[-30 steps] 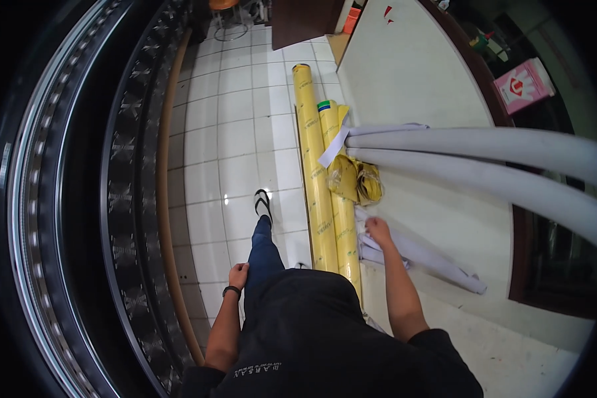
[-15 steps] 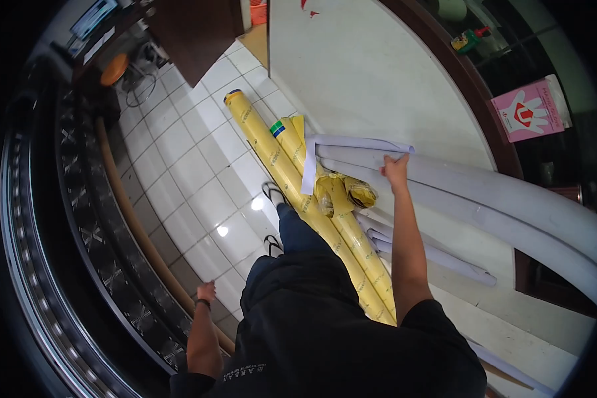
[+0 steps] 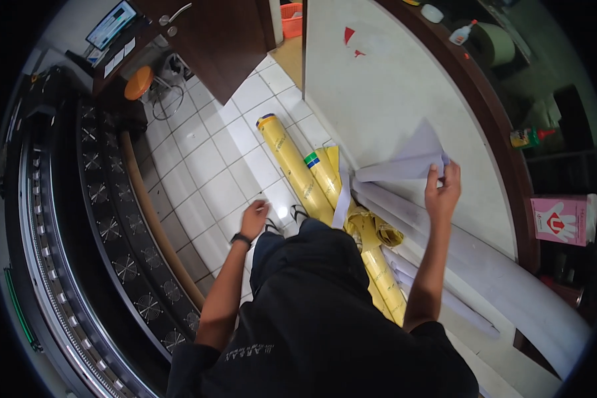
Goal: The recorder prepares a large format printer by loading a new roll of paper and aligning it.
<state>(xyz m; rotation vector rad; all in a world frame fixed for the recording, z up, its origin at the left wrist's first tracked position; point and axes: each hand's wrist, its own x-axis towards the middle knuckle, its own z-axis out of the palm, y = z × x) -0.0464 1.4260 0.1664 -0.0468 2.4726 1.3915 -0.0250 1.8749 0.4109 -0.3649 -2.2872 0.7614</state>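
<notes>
My right hand (image 3: 442, 189) pinches the loose corner of a thin white sheet (image 3: 398, 170), lifted against the pale wall panel. Its free end spreads into a fan shape above the fingers. Below it, long white rolls (image 3: 484, 262) lean along the panel toward the lower right. My left hand (image 3: 254, 217), with a dark band on the wrist, hovers over the tiles, its fingers loosely bent and holding nothing. Between my feet and the panel lie yellow-wrapped rolls (image 3: 292, 159), with crumpled yellow wrapping (image 3: 389, 233) near their middle.
A long black machine (image 3: 106, 219) runs down the left side, with a brown tube (image 3: 159, 232) along it. An orange stool (image 3: 139, 83) stands by a desk with a monitor (image 3: 111, 25). On the right shelf are a pink glove box (image 3: 564, 219) and a green bottle (image 3: 525, 138).
My right hand has pulled the white sheet's edge up and away from the roll, opening it out. My left hand has come forward and inward. The view has shifted.
</notes>
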